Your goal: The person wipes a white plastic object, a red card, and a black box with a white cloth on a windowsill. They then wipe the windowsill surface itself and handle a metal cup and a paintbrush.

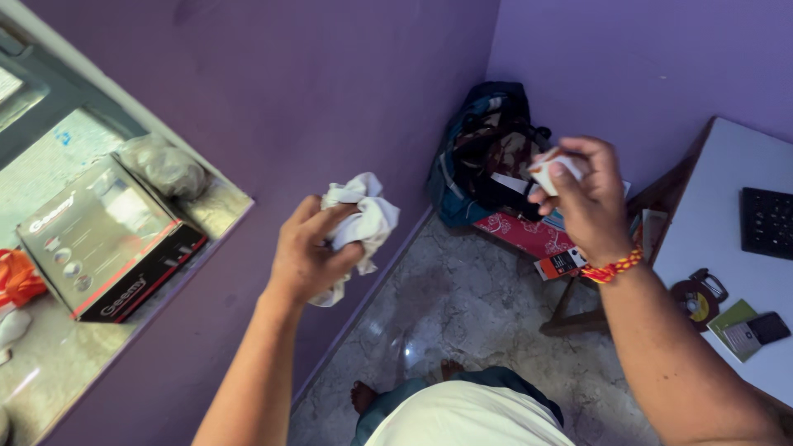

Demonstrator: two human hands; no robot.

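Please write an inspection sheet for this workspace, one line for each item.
Surface: white table at right; stone ledge at left; marble floor.
Job's things: crumpled white cloth; small white object.
Clutter: box and wrapped bundle on ledge; keyboard, disc, phone on table; backpack and red box on floor.
Grippers: left hand grips the cloth; right hand pinches the object.
Cables: nothing seen.
Surroundings: purple walls.

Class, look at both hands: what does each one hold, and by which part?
The left hand clutches a crumpled white cloth around its bunched middle. The right hand pinches a small white object at its end.
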